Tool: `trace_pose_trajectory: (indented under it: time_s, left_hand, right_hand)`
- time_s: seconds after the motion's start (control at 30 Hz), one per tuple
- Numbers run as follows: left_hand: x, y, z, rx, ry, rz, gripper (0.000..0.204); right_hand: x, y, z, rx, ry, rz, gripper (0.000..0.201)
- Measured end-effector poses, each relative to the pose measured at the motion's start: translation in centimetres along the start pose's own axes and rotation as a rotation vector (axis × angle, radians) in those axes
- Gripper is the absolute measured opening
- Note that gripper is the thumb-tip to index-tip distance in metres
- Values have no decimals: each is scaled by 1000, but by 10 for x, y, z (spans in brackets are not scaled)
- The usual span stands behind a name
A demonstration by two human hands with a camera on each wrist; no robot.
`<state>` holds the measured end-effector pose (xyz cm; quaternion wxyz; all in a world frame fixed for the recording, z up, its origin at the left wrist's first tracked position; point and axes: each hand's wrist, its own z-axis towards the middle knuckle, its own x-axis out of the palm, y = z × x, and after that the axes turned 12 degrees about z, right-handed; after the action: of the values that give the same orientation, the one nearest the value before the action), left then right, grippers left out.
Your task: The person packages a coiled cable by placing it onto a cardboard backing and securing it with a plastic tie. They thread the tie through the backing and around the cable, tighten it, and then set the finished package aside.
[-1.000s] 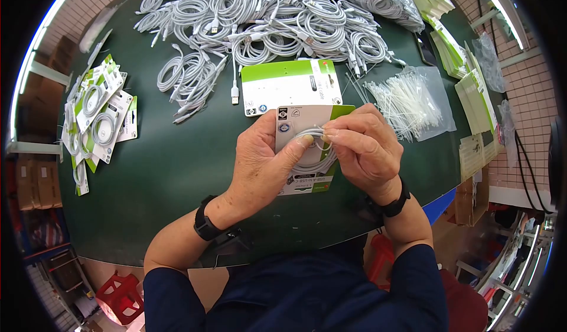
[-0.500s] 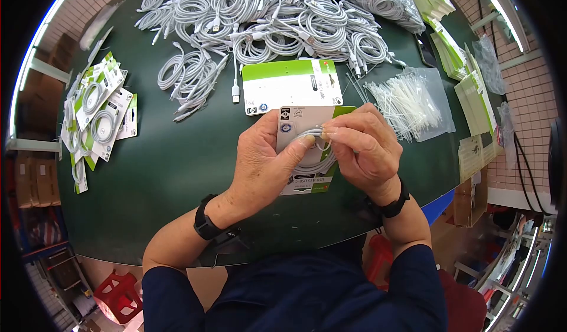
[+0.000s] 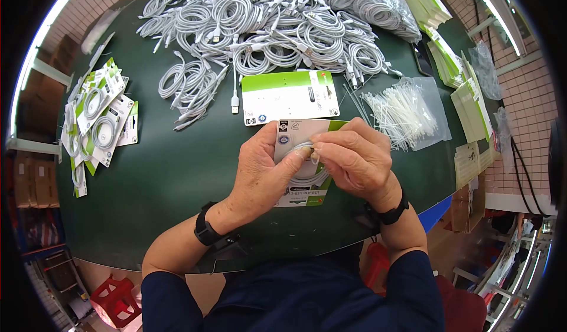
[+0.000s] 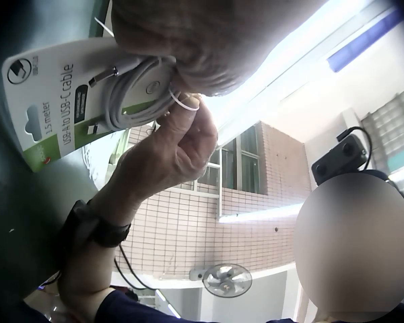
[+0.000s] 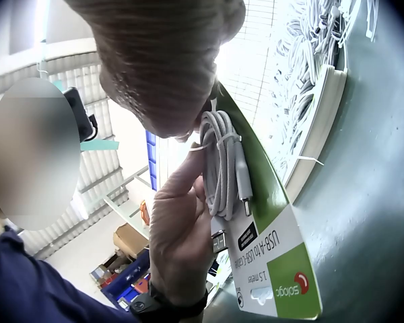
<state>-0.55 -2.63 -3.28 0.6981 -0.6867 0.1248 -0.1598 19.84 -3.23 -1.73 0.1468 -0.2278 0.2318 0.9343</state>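
My left hand [image 3: 257, 166] holds a white-and-green USB cable card [image 5: 257, 269] by its side, its thumb pressing on the coil at the front. A coiled light-grey USB cable [image 5: 219, 168] lies against the card, its plugs near the printed end. The fingertips of my right hand [image 3: 357, 158] pinch a thin white cable tie [image 4: 184, 103] that loops at the coil, right beside the left thumb. In the left wrist view, the tie curves out from the coil to the pinching fingers. Part of the coil is hidden behind the fingers.
A stack of blank-faced cards [image 3: 283, 98] lies just beyond the hands. Behind it spreads a big heap of coiled cables [image 3: 266, 28]. Loose cable ties [image 3: 401, 113] lie on a plastic bag to the right. Finished-looking carded cables [image 3: 103, 128] are piled at left, more cards [image 3: 472, 107] at right.
My right fingertips have shifted slightly left, closer to the left thumb. The whole head view has tilted a little, so table and hands appear lower. The left hand keeps its hold on the card.
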Motion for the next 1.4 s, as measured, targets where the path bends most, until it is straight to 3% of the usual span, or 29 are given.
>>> trace_pose_trajectory:
  time_s: [0.4,0.5,0.6,0.73,0.83,0.97,1.4]
  left_hand:
    - [-3,-7,2,24,-14,-47,35]
    - [-4,-8,2,39,-11,-45,35]
    - [-1,-15,-3,19,51,-48,33]
    - [1,-12,-11,22,131,1,30]
    - [2,-13,-14,66,126,25,30]
    - [4,-16,-14,52,121,-7,29]
    - [6,-14,-17,69,135,-1,30]
  right_hand:
    - [-9,6,11,99,15,45,32]
    - [-10,0,4,287,-271,257,25]
    - [-14,-6,1,788,-510,580,17]
    - [-18,-17,-9,1199,-111,1149,21]
    - [-12,-21,-17,1139,-8,1384,20]
    - [-8,-25,-21,1055,-9,1395,19]
    - [-9,-20,-15,1138,75,1357,28]
